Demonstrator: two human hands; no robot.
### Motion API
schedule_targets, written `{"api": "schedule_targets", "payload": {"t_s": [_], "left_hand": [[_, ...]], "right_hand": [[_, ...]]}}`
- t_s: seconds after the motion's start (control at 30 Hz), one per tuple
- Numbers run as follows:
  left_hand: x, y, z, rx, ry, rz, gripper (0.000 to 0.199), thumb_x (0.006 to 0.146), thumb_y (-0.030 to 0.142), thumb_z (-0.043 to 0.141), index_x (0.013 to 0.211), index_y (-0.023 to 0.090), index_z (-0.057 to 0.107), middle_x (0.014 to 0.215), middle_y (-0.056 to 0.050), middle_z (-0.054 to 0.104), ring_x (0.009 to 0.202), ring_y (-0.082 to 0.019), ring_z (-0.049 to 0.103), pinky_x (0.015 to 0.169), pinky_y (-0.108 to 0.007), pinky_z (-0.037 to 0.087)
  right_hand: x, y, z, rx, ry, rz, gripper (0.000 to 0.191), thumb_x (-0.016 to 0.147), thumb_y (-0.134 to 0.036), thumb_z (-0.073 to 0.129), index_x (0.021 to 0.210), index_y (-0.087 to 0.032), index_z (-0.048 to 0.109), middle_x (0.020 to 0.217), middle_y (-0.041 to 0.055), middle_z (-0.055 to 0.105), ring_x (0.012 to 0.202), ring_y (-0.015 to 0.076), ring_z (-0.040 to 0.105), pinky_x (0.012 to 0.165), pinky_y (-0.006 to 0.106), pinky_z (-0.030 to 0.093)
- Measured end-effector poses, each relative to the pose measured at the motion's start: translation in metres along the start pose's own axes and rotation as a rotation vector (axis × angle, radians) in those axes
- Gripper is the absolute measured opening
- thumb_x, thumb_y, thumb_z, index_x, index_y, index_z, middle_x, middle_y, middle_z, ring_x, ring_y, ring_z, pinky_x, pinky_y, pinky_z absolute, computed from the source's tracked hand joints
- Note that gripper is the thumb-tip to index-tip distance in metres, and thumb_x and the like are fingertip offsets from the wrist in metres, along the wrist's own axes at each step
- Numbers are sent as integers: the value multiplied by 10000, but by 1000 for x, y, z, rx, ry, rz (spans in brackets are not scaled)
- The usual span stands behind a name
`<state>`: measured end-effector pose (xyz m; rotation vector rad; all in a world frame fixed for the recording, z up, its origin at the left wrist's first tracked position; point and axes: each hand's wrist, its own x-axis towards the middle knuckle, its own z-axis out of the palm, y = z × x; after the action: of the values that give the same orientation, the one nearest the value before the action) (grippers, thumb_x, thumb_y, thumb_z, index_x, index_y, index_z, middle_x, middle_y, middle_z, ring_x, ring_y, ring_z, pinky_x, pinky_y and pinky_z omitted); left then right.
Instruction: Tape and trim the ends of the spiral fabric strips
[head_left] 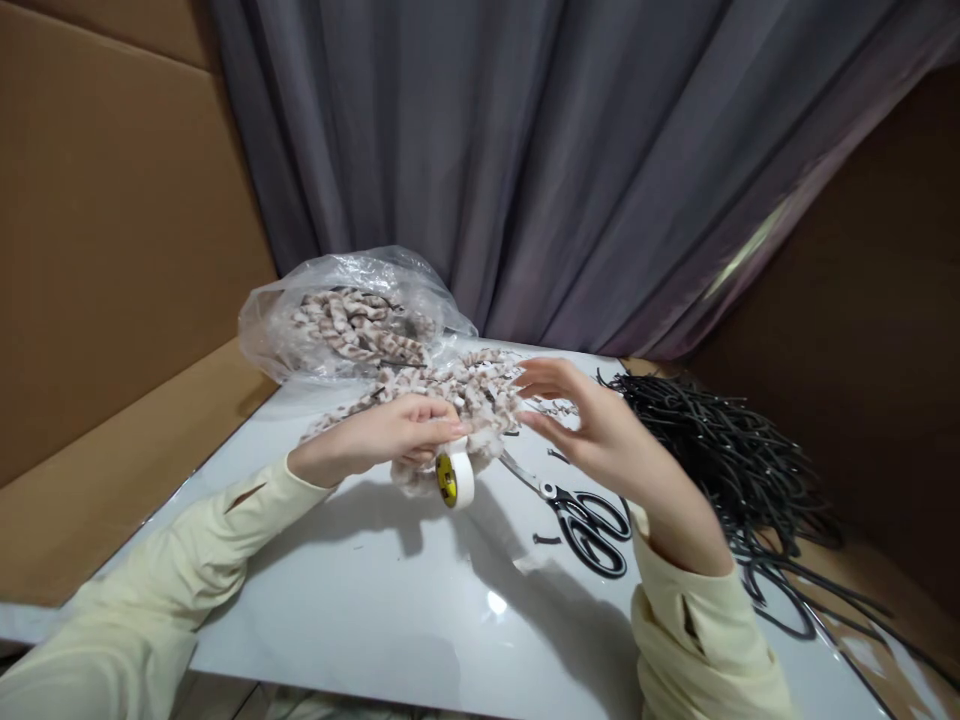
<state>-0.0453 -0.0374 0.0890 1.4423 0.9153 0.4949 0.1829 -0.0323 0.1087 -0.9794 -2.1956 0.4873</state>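
My left hand point(409, 432) is closed, its thumb and fingers pinching a fluffy white-and-brown strip point(486, 440). A roll of white tape point(463, 478) with a yellow label hangs just below those fingertips. To the right, my right hand point(581, 415) has its thumb and fingers apart, beside the fluffy pieces, with nothing visible between them. Behind both hands lies a heap of fluffy strips point(420, 382). Black-handled scissors point(589, 520) rest on the white table point(360, 610) under my right hand, blades towards the fluffy strip.
A clear plastic bag point(270, 325) of twisted fluffy strips stands at the back left. Many black cords point(720, 450) are piled at the right, some trailing over the edge. Small black scraps point(547, 540) lie by the scissors. Cardboard point(112, 230) and a grey curtain point(480, 150) surround the table.
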Motion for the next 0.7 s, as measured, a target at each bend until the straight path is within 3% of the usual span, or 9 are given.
{"api": "schedule_targets", "payload": {"t_s": [0.1,0.17,0.23,0.27,0.3,0.37,0.47,0.7], "left_hand": [[0,2,0,-12,0,39,334,796,449,559,684,164,426,578,57,336,487,-53,276,451,-193,177],[0,3,-1,-21,-12,46,320,801,430,559,682,162,433,574,58,332,482,-51,267,448,-194,165],[2,2,-3,-36,-58,39,303,805,413,560,681,162,445,548,60,340,459,-48,270,438,-194,170],[3,1,-4,-51,-86,29,297,803,408,564,680,162,451,533,60,351,444,-47,280,431,-194,181],[5,-1,-5,-71,-107,16,294,797,407,571,680,163,456,519,60,365,429,-47,295,425,-194,194],[9,-4,-8,-112,-126,-2,306,786,418,583,670,164,458,502,55,395,406,-49,324,409,-195,206],[13,-6,-11,-137,-143,10,359,788,446,575,622,161,434,489,46,425,393,-49,340,403,-198,213],[12,-4,-10,-74,-191,-14,356,799,474,549,664,150,491,516,45,453,413,-55,358,425,-201,267]], "right_hand": [[-15,12,-23,-249,16,122,126,860,-284,497,922,-192,558,931,81,649,857,207,612,750,335,479],[-34,28,-29,-419,-154,282,165,871,-273,444,792,-192,565,794,68,653,733,198,614,653,311,458],[-59,48,-27,-581,-420,509,249,846,-294,458,632,-189,531,640,65,620,579,197,588,554,306,419],[-72,58,-23,-620,-548,613,239,798,-313,523,596,-186,526,644,76,624,567,210,589,522,303,404],[-85,66,-19,-599,-594,626,193,771,-313,553,627,-184,547,693,80,638,603,214,603,529,294,404],[-106,78,-8,-540,-569,631,100,743,-278,566,772,-186,596,824,89,656,738,231,629,586,285,428],[-122,87,6,-565,-451,620,162,705,-186,540,857,-189,597,930,93,627,827,227,616,641,272,440],[-115,86,16,-445,-354,479,286,613,-97,503,888,-141,569,886,95,598,769,211,590,670,289,457]]}}
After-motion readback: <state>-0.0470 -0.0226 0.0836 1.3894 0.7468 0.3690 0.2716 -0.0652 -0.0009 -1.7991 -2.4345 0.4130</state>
